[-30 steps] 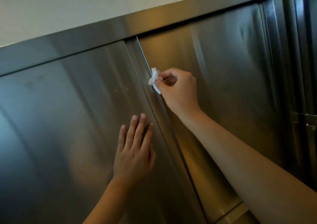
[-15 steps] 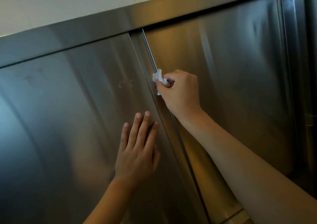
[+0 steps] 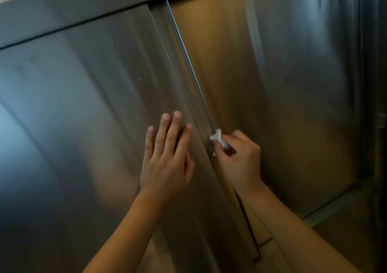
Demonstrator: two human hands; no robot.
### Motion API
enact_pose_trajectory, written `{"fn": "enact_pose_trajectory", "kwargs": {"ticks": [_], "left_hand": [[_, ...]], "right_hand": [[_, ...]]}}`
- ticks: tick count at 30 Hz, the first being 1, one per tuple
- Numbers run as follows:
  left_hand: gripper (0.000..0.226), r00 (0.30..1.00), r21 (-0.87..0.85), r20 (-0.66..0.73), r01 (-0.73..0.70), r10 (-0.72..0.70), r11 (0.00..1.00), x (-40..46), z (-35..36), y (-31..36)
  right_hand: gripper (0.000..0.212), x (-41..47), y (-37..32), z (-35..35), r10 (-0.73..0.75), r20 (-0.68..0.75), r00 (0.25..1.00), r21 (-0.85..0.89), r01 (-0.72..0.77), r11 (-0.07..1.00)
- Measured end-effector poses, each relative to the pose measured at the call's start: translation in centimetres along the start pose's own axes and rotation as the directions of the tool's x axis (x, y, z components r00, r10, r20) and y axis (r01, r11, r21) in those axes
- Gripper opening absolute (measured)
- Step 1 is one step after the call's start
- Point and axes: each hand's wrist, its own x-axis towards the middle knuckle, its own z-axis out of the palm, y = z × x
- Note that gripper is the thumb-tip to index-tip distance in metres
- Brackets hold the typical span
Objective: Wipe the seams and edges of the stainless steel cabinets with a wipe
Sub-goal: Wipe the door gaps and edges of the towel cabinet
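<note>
Two stainless steel cabinet doors fill the view, the left door [image 3: 73, 126] and the right door [image 3: 282, 84]. A narrow vertical seam [image 3: 188, 63] runs between them. My right hand [image 3: 238, 159] pinches a small crumpled white wipe [image 3: 217, 138] and holds it against the seam about halfway down. My left hand [image 3: 167, 159] lies flat on the left door just beside the seam, fingers straight and pointing up. The part of the seam behind my right hand and forearm is hidden.
A horizontal steel frame rail [image 3: 83, 6] runs above the doors, with pale wall above it. The cabinet's right upright [image 3: 372, 84] carries a hinge or latch [image 3: 382, 120]. A lower ledge [image 3: 335, 205] shows at the bottom right.
My right hand has slid the wipe down the seam from near the top to about mid-height. My left hand stays flat on the left door. The view has shifted lower.
</note>
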Motion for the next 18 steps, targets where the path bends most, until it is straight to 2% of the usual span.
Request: {"fn": "enact_pose_trajectory", "kwargs": {"ticks": [5,12,18], "left_hand": [[0.059,1.000,0.008,-0.023,-0.001,0.001,1.000,-0.1,0.1,0.0],[0.057,0.999,-0.003,-0.032,0.004,-0.004,1.000,-0.1,-0.1,0.1],[0.058,1.000,-0.009,-0.025,0.008,-0.008,1.000,-0.2,-0.2,0.1]], "right_hand": [[0.018,-6.1,2.3,-0.6,0.148,0.047,0.988,0.033,-0.150,0.988],[0.017,-13.0,5.8,-1.1,0.273,0.080,0.959,-0.007,-0.273,0.962],[0.014,-17.5,7.4,-2.1,0.472,0.181,0.863,0.009,-0.481,0.876]]}}
